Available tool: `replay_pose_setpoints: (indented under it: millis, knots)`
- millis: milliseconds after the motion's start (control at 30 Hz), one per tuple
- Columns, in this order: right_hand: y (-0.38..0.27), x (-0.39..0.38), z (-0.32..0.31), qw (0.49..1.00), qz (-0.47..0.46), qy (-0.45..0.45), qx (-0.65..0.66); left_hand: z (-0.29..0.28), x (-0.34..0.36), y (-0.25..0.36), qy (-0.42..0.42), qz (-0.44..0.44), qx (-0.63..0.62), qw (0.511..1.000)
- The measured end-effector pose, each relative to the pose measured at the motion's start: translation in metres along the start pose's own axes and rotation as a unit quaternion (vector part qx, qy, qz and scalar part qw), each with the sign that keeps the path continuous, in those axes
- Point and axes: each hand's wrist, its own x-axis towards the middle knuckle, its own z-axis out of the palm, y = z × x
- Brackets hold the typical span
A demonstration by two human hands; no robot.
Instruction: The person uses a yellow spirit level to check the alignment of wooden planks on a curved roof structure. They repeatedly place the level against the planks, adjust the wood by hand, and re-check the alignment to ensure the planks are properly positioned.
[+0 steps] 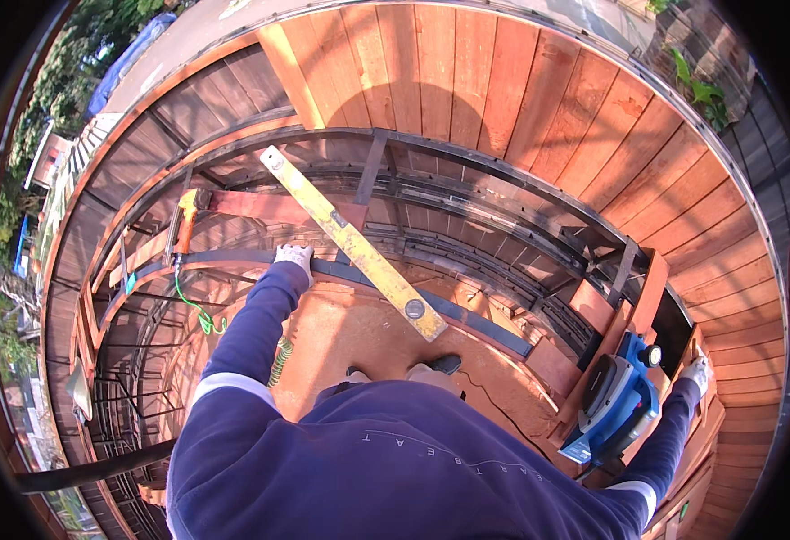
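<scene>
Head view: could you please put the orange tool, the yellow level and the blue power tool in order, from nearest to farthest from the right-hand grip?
1. Blue power tool: nearest, just left of the right-hand grip.
2. Yellow level: near the middle, slanting across the dark curved rail.
3. Orange tool: farthest, on the left side.

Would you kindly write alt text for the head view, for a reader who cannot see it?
A person's left hand touches a dark curved rail; the right hand is beside reddish-brown boards. A yellow spirit level slants across the rail, and a blue power tool sits at right.
</scene>
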Motion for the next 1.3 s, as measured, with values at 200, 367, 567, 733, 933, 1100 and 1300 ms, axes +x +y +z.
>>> replay_pose_setpoints:
  millis: [200,367,567,733,933,1100,1300]
  knots:
    - [0.015,-0.026,-0.158,0.979,0.048,0.194,0.047,0.011,-0.006,-0.011,0.026,0.028,-0.038,0.999]
    - [-0.081,-0.100,-0.384,0.899,-0.131,0.391,0.150,-0.001,-0.005,-0.023,-0.001,0.077,-0.060,0.995]
    - [-0.268,-0.171,-0.518,0.763,-0.313,0.384,0.414,-0.053,0.039,-0.101,0.028,0.317,-0.225,0.921]
    - [-0.522,-0.245,-0.598,0.625,-0.529,0.300,0.489,-0.178,0.052,-0.211,0.318,0.374,-0.518,0.700]
    - [-0.742,-0.267,-0.669,0.625,-0.604,0.121,0.479,-0.238,0.126,-0.271,0.230,0.485,-0.595,0.598]
    - [-0.848,-0.254,-0.684,0.542,-0.602,0.025,0.586,-0.243,0.199,-0.295,0.226,0.362,-0.575,0.698]
    - [-0.895,-0.205,-0.676,0.641,-0.598,0.339,0.342,-0.230,0.250,-0.290,0.220,0.323,-0.590,0.707]
